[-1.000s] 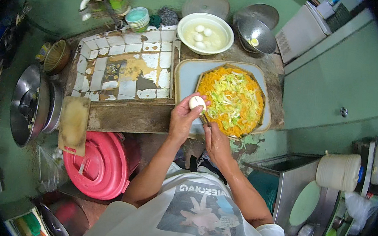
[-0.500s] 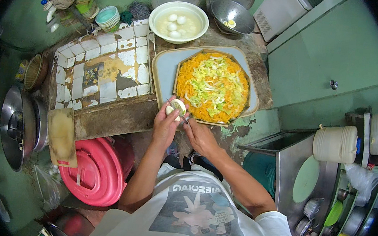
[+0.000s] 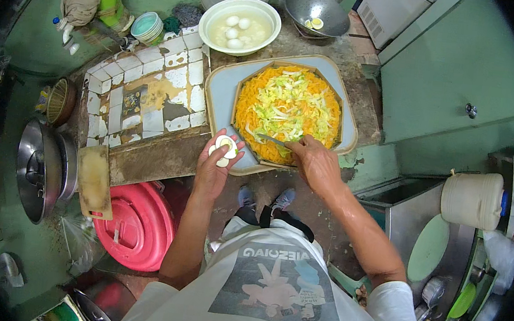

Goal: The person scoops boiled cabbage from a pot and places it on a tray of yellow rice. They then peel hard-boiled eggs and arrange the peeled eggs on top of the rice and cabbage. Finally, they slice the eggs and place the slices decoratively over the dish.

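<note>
My left hand (image 3: 215, 167) holds slices of boiled egg (image 3: 226, 147), white with yellow yolk, between thumb and fingers just left of the tray's front edge. My right hand (image 3: 317, 165) grips a small knife (image 3: 272, 140), its blade pointing left over the near part of the food. That food is a bed of orange noodles (image 3: 251, 107) topped with shredded pale-green cabbage (image 3: 285, 95), in an eight-sided container. The container sits on a grey-blue tray (image 3: 219, 95). Behind it stands a white basin (image 3: 206, 30) with several peeled eggs (image 3: 232, 33) in cloudy water.
A metal wok (image 3: 338, 25) at the back right holds cut egg pieces (image 3: 315, 23). Left of the tray lies a worn white-tiled sink (image 3: 149, 124). A red lidded bin (image 3: 150, 224) stands below the counter. At right are a steel cabinet (image 3: 410, 206) and a beige jug (image 3: 471, 200).
My hands have drawn apart. The knife in my right hand has moved right and away from the egg, and my left hand has turned its egg slices upward.
</note>
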